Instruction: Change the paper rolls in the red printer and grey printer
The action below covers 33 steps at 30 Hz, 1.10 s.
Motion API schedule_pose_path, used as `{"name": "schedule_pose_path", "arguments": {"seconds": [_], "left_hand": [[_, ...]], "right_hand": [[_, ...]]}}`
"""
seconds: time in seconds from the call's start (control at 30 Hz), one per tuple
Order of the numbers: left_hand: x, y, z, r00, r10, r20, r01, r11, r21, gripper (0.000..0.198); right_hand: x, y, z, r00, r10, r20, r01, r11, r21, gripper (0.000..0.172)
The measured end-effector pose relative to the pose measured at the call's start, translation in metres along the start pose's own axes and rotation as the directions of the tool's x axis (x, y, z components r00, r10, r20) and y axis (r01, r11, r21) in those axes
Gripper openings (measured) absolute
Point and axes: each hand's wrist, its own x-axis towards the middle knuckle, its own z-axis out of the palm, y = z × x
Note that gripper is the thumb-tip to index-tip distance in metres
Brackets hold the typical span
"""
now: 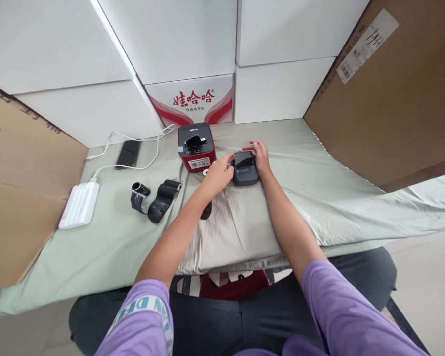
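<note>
A small dark grey label printer [245, 170] lies on the pale green cloth [319, 188] in front of me. My right hand [258, 154] wraps round its right side and far edge, gripping it. My left hand [219, 173] presses curled fingers against the printer's left side. A red and black printer [196, 147] stands just to the left, behind my left hand. A small white object [205, 172] shows at the red printer's base.
Two black rolls [163, 199] [139, 196] lie left of my arm, another dark piece [206, 210] under my forearm. A white power bank [79, 204] with cable and a black phone [128, 154] sit far left. White boxes [282, 89] and brown cardboard [393, 99] wall the table.
</note>
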Motion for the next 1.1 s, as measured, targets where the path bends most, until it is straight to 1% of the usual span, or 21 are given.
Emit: {"name": "schedule_pose_path", "arguments": {"seconds": [0.07,0.13,0.23,0.37,0.43,0.53,0.63,0.7,0.77,0.83,0.9,1.0,1.1], "left_hand": [[0.003,-0.004,0.0,1.0,-0.029,-0.01,0.028,0.999,-0.041,0.056],[0.004,-0.007,0.001,0.999,-0.031,-0.022,0.028,0.996,-0.09,0.056],[0.006,-0.007,0.002,0.999,0.0,-0.037,-0.009,0.974,-0.226,0.055],[0.008,-0.006,0.0,0.999,-0.042,-0.019,0.031,0.923,-0.384,0.054],[0.009,-0.006,-0.002,0.999,-0.039,-0.025,0.023,0.896,-0.444,0.057],[0.012,-0.009,-0.003,0.999,-0.001,-0.042,-0.021,0.856,-0.517,0.065],[0.014,-0.013,-0.002,0.999,0.02,-0.042,-0.041,0.809,-0.587,0.069],[0.016,-0.016,0.0,0.998,0.036,-0.043,-0.056,0.76,-0.648,0.067],[0.016,-0.018,0.001,0.997,0.052,-0.058,-0.078,0.717,-0.693,0.062],[0.017,-0.02,0.001,0.995,0.063,-0.077,-0.099,0.711,-0.696,0.055],[0.018,-0.02,0.0,0.992,0.073,-0.099,-0.121,0.736,-0.666,0.048],[0.019,-0.02,-0.001,0.989,0.081,-0.127,-0.143,0.776,-0.615,0.041],[0.018,-0.02,-0.002,0.986,0.089,-0.138,-0.152,0.814,-0.561,0.035]], "right_hand": [[0.0,0.0,0.0,1.0,-0.001,0.005,0.001,1.0,0.005,0.063],[-0.001,-0.001,0.0,1.0,-0.004,0.007,0.004,1.0,0.014,0.058],[-0.003,-0.003,0.0,1.0,-0.018,0.021,0.017,0.999,0.041,0.048],[-0.004,-0.003,-0.002,0.998,-0.046,0.053,0.043,0.998,0.054,0.04],[-0.003,-0.002,-0.004,0.998,-0.036,0.042,0.033,0.998,0.062,0.038],[-0.002,-0.002,-0.006,0.999,-0.03,0.024,0.029,0.998,0.05,0.037],[0.0,-0.001,-0.005,0.997,-0.074,0.037,0.074,0.997,-0.013,0.034],[0.002,0.001,-0.004,0.995,-0.097,0.011,0.098,0.994,-0.053,0.032],[0.003,0.003,-0.002,0.992,-0.111,-0.066,0.105,0.991,-0.083,0.034],[0.004,0.005,-0.002,0.982,-0.127,-0.14,0.11,0.986,-0.123,0.041],[0.004,0.006,-0.001,0.975,-0.144,-0.167,0.116,0.98,-0.164,0.047],[0.002,0.003,-0.001,0.977,-0.149,-0.151,0.122,0.978,-0.171,0.05],[0.0,-0.001,0.0,0.982,-0.135,-0.135,0.116,0.983,-0.14,0.048]]}}
